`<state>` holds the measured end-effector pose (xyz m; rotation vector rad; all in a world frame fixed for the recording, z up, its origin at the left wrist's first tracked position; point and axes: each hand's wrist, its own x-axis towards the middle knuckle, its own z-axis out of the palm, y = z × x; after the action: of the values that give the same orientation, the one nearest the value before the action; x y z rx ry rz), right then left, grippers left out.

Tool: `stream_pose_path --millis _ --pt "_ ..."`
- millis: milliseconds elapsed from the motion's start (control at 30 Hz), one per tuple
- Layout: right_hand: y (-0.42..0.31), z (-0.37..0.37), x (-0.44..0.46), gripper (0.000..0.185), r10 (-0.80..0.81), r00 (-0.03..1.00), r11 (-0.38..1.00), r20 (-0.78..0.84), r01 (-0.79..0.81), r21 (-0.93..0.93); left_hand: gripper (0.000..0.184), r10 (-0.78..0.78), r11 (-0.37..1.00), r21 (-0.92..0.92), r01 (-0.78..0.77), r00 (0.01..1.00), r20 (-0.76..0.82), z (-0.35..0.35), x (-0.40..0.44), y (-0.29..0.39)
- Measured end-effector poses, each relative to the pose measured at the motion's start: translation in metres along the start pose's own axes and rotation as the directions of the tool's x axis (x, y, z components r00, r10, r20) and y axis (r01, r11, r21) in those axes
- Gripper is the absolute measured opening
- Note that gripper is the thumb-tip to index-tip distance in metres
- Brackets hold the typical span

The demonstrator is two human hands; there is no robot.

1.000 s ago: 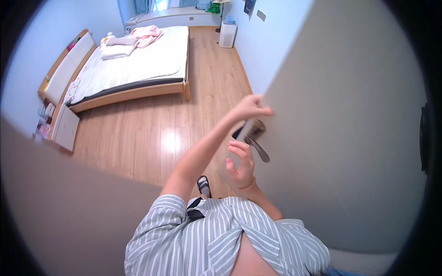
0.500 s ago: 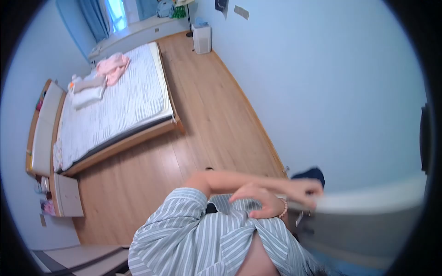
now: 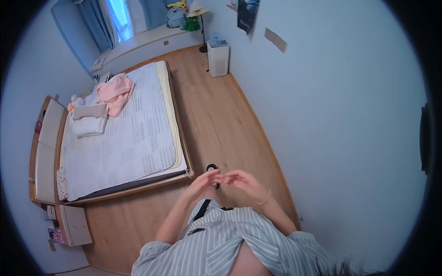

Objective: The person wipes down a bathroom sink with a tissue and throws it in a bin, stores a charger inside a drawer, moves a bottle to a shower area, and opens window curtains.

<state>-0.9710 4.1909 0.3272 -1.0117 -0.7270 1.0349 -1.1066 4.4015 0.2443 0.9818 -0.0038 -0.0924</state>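
Observation:
My left hand point(image 3: 205, 181) and my right hand point(image 3: 245, 181) are held in front of my striped shirt point(image 3: 216, 234), with their fingertips close together. Whether the tips touch is hard to tell. Both hands are empty, fingers extended and slightly curved. A beaded bracelet point(image 3: 265, 198) circles my right wrist. Just beyond my hands, a foot in a dark slipper point(image 3: 211, 167) shows on the wooden floor point(image 3: 207, 119).
To the left stands a bed point(image 3: 133, 147) with a pink cloth point(image 3: 115, 92) and folded pillows point(image 3: 90, 125). A nightstand point(image 3: 77, 225) is at its near corner. A white appliance point(image 3: 218, 60) stands by the right wall point(image 3: 340, 115).
The door with its handle has gone out of view. My left hand has moved back from the door's edge on the right to beside my right hand. The view has advanced into the room.

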Motion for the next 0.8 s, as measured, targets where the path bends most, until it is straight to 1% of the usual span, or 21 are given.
stream_pose_path --millis 67,100,133,167,200,267,300,333,367,433,467,533,567,633,667,733,767,800 --pt "-0.002 -0.024 0.092 0.028 0.12 0.992 0.991 0.024 -0.119 -0.059 0.057 -0.036 0.979 0.193 0.061 0.991 -0.131 -0.057 0.011 0.027" --pt "-0.002 -0.036 0.147 0.028 0.127 0.992 0.99 0.027 -0.125 -0.059 0.052 -0.109 0.962 0.214 0.167 0.959 -0.26 -0.084 0.026 0.046" --pt "-0.001 -0.051 0.197 0.027 0.166 0.986 0.985 0.014 -0.165 -0.045 0.047 -0.169 0.936 0.224 0.27 0.907 -0.385 -0.105 0.043 0.064" --pt "-0.008 -0.064 0.246 0.027 0.209 0.978 0.977 0.0 -0.209 -0.031 0.04 -0.172 0.97 0.062 0.237 0.84 -0.514 -0.123 0.066 0.087" --pt "-0.013 -0.078 0.287 0.027 0.215 0.977 0.976 0.003 -0.214 -0.038 0.037 -0.165 0.979 0.002 0.203 0.805 -0.569 -0.147 0.091 0.1" --pt "-0.028 -0.11 0.381 0.027 0.157 0.987 0.987 0.034 -0.156 -0.022 0.034 -0.207 0.974 -0.056 0.218 0.771 -0.602 -0.211 0.158 0.144" --pt "-0.034 -0.128 0.416 0.028 0.126 0.992 0.991 0.017 -0.126 -0.038 0.034 -0.177 0.974 0.009 0.227 0.781 -0.599 -0.234 0.195 0.165" --pt "-0.039 -0.147 0.451 0.028 0.142 0.99 0.989 0.007 -0.142 -0.028 0.034 -0.148 0.968 0.076 0.239 0.791 -0.594 -0.263 0.24 0.189" --pt "-0.046 -0.166 0.475 0.028 0.155 0.987 0.988 -0.051 -0.155 -0.011 0.035 -0.081 0.949 0.206 0.24 0.814 -0.575 -0.28 0.278 0.21" --pt "-0.049 -0.215 0.532 0.029 0.169 0.974 0.986 -0.148 -0.166 0.037 0.036 -0.026 0.932 0.313 0.183 0.893 -0.448 -0.33 0.362 0.249" --pt "-0.046 -0.242 0.559 0.029 0.166 0.974 0.986 -0.152 -0.161 0.046 0.036 -0.032 0.929 0.317 0.192 0.893 -0.448 -0.349 0.403 0.274" --pt "-0.044 -0.297 0.611 0.029 0.214 0.937 0.977 -0.277 -0.2 0.081 0.037 -0.02 0.935 0.33 0.129 0.948 -0.316 -0.38 0.477 0.324" --pt "-0.043 -0.322 0.642 0.029 0.224 0.918 0.974 -0.328 -0.217 0.058 0.037 -0.025 0.936 0.326 0.136 0.946 -0.324 -0.409 0.512 0.339" --pt "-0.057 -0.363 0.717 0.029 0.27 0.902 0.963 -0.337 -0.253 0.095 0.038 -0.013 0.94 0.324 0.104 0.962 -0.273 -0.464 0.581 0.366" --pt "-0.067 -0.384 0.758 0.029 0.303 0.887 0.953 -0.349 -0.278 0.122 0.038 -0.006 0.944 0.315 0.1 0.959 -0.285 -0.488 0.611 0.38" --pt "-0.08 -0.425 0.846 0.03 0.313 0.904 0.95 -0.292 -0.295 0.105 0.036 -0.035 0.948 0.283 0.147 0.929 -0.368 -0.538 0.666 0.414" --pt "-0.085 -0.442 0.889 0.03 0.28 0.93 0.959 -0.24 -0.281 0.028 0.037 -0.047 0.942 0.287 0.173 0.917 -0.397 -0.564 0.688 0.422" --pt "-0.09 -0.456 0.931 0.03 0.255 0.949 0.962 -0.184 -0.267 -0.046 0.037 -0.041 0.957 0.246 0.152 0.913 -0.406 -0.586 0.707 0.434"
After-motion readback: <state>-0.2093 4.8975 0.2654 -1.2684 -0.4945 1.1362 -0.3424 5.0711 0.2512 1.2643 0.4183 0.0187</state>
